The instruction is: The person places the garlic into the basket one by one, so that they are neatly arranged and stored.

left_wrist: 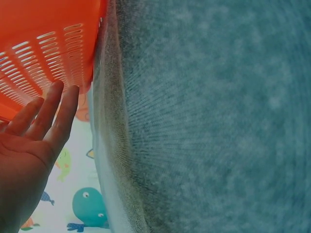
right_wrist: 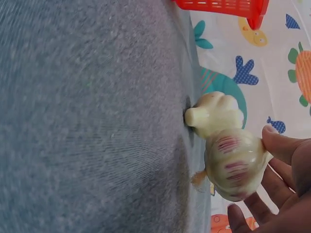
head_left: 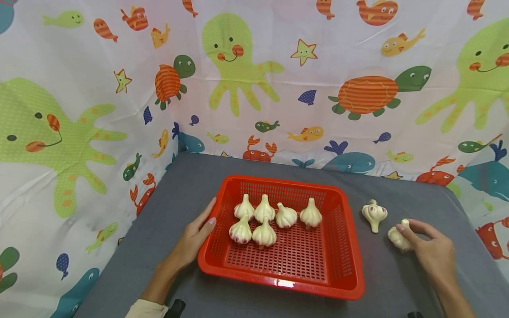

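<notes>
A red plastic basket (head_left: pixel 278 282) with slotted walls holds several white garlic bulbs (head_left: pixel 264 234) with purple streaks, grouped toward its back and left. My left hand (head_left: pixel 191 243) touches the basket's left side; in the left wrist view, the straight fingers (left_wrist: pixel 60 116) lie against the slotted outer wall. To the right of the basket, my right hand (head_left: pixel 435 251) pinches a garlic bulb (right_wrist: pixel 235 162) by its neck between thumb and fingers. Another garlic bulb (head_left: pixel 374 214) lies on the cloth between that hand and the basket, its stem pointing toward me.
A grey cloth (head_left: pixel 167 207) covers the tabletop. White curtains (head_left: pixel 286 106) printed with sea animals hang behind the table and along its left and right sides.
</notes>
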The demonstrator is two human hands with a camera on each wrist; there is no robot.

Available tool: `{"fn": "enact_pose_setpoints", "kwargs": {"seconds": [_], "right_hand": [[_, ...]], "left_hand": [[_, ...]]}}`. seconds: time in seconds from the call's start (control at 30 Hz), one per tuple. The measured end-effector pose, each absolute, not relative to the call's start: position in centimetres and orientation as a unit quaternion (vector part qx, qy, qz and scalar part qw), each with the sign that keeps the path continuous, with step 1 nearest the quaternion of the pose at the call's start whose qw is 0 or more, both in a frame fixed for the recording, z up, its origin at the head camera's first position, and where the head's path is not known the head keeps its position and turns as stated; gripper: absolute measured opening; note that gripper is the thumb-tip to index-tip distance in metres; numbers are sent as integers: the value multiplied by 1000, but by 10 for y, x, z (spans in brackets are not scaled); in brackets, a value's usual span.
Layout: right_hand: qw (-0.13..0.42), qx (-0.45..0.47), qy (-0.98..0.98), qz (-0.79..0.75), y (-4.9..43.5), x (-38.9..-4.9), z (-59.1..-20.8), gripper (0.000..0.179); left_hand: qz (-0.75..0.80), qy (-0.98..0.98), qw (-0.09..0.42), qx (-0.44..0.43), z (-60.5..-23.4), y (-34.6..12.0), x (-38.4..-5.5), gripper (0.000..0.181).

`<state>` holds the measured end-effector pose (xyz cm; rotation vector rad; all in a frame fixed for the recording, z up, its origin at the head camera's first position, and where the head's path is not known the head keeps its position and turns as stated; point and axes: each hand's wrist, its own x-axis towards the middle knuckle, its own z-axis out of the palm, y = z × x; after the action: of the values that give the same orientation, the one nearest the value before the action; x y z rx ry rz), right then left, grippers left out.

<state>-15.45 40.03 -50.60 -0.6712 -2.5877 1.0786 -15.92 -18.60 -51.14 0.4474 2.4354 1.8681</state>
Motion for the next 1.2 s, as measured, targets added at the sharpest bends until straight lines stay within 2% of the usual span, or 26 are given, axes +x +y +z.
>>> {"fn": "enact_pose_setpoints", "kwargs": {"seconds": [0.2, 0.5, 1.2], "right_hand": [[137, -201, -896, 372, 394, -153, -500, 61], [171, -177, -864, 438, 383, -154, -483, 49], [175, -175, -837, 488, 343, -152, -445, 46]], "left_hand": [[600, 786, 20, 145, -512, -186, -159, 59], [599, 788, 20, 144, -512, -186, -160, 59], [602, 784, 20, 152, -511, -186, -159, 59]]}}
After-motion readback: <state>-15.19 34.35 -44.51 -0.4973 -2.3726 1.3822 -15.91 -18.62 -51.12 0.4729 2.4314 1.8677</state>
